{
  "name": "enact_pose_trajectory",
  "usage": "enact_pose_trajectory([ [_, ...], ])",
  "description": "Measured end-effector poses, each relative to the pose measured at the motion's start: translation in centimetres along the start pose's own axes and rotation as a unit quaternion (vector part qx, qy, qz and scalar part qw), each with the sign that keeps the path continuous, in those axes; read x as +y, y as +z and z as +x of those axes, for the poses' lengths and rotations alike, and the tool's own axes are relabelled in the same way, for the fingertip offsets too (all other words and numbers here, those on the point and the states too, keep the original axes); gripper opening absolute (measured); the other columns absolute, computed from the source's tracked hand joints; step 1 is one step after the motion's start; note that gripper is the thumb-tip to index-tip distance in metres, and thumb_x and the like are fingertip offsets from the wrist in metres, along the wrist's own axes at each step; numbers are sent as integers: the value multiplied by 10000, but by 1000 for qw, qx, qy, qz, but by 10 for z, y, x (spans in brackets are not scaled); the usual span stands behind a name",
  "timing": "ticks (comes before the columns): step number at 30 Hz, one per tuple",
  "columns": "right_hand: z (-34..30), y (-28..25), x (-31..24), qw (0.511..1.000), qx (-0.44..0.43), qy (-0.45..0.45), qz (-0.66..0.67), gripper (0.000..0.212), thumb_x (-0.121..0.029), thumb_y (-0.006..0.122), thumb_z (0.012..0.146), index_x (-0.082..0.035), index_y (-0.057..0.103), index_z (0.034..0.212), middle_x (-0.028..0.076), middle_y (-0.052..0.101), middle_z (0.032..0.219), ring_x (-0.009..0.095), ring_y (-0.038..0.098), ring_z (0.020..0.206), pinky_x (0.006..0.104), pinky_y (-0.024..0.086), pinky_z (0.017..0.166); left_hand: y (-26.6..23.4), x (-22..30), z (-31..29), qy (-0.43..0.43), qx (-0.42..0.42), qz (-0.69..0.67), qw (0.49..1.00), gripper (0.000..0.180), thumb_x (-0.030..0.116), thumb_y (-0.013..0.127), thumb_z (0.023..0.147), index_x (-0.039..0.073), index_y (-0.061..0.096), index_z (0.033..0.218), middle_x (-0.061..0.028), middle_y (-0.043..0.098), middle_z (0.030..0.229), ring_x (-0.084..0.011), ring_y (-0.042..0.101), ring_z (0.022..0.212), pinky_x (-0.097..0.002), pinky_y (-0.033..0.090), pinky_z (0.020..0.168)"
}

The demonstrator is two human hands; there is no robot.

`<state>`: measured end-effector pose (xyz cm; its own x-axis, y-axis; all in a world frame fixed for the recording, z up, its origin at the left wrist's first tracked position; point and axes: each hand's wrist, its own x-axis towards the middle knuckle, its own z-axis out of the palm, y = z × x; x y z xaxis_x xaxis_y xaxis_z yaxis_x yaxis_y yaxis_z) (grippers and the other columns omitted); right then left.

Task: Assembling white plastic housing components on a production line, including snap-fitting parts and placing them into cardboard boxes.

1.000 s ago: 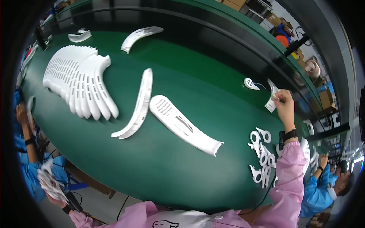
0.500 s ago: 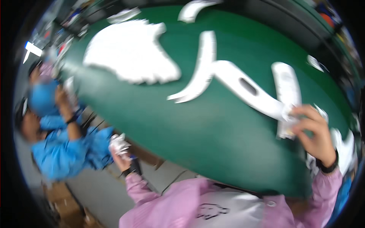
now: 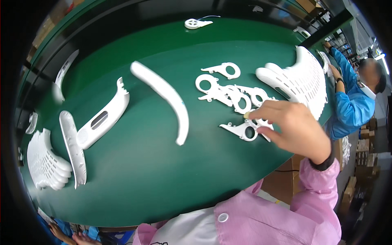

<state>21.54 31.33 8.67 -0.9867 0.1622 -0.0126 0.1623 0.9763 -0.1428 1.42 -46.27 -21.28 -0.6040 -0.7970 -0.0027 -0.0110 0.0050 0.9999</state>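
Observation:
My right hand (image 3: pixel 292 126) reaches in from the right over a loose group of white ring-shaped plastic parts with pointed arms. Its thumb and index finger are apart above the nearest ring part (image 3: pixel 241 131), and a small yellowish spot shows at a fingertip; whether they touch the part is unclear. More ring parts (image 3: pixel 206 83) lie overlapping just beyond. Left of them rests a long curved white strip (image 3: pixel 165 94). Farther left, a white curved shell with a dark oval window (image 3: pixel 100 120) lies against a narrow hollow white shell (image 3: pixel 73 149). My left hand is out of view.
Fanned stacks of slotted white shells stand at the table's right (image 3: pixel 308 77) and left (image 3: pixel 45 163). A white round part with a wire (image 3: pixel 198 23) lies at the far edge. A person in blue (image 3: pixel 353 102) works at the right; other hands (image 3: pixel 83 239) show at lower left.
The view has swung round. My right hand has left the curved white shells and is over the ring parts. My left hand, earlier holding a crumpled-looking white bundle, has gone out of view.

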Motion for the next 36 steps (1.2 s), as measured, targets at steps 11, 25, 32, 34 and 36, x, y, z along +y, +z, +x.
enact_pose_trajectory([
  [11, -11, 19, 13, 997, 61, -32, 38, 367, 18, 755, 682, -54, 674, 1032, 46, 612, 1045, 263, 575, 987, 369, 520, 792, 227, 232, -341, 265, -544, 208, 768, 402, 130, 485, 996, 26, 499, 1384, -43, 583, 1129, -65, 438, 737, -210, 366, 635],
  [25, -4, 41, 9, 998, -6, -36, -45, 306, -154, 763, 735, -66, 645, 1003, 69, 613, 1200, 260, 544, 1161, 379, 477, 913, 356, 233, -455, 343, -718, 267, 543, 322, 154, 613, 929, -64, 543, 1156, -150, 650, 656, -316, 629, 554, -417, 463, 528],
  [32, -18, 42, 4, 988, -35, -128, 74, 160, -99, 687, 773, -39, 644, 915, 42, 572, 817, 174, 635, 758, 290, 525, 569, 307, 246, -401, 387, -791, 243, 407, 281, -26, 510, 835, -24, 611, 1096, -188, 600, 716, -398, 590, 696, -459, 458, 681],
  [34, -27, 48, 0, 990, -20, -118, 77, 211, -110, 706, 788, -26, 663, 978, 43, 582, 835, 171, 653, 736, 290, 538, 558, 293, 248, -398, 345, -807, 315, 361, 374, -42, 525, 783, 1, 620, 1142, -174, 611, 813, -378, 582, 810, -462, 438, 780],
  [36, -35, 44, 1, 993, -46, -91, 67, 279, -96, 703, 783, -14, 673, 1048, 43, 586, 842, 167, 653, 714, 286, 535, 531, 286, 242, -408, 377, -794, 286, 382, 375, -44, 512, 776, -12, 623, 1133, -214, 630, 939, -408, 567, 857, -470, 435, 796],
])
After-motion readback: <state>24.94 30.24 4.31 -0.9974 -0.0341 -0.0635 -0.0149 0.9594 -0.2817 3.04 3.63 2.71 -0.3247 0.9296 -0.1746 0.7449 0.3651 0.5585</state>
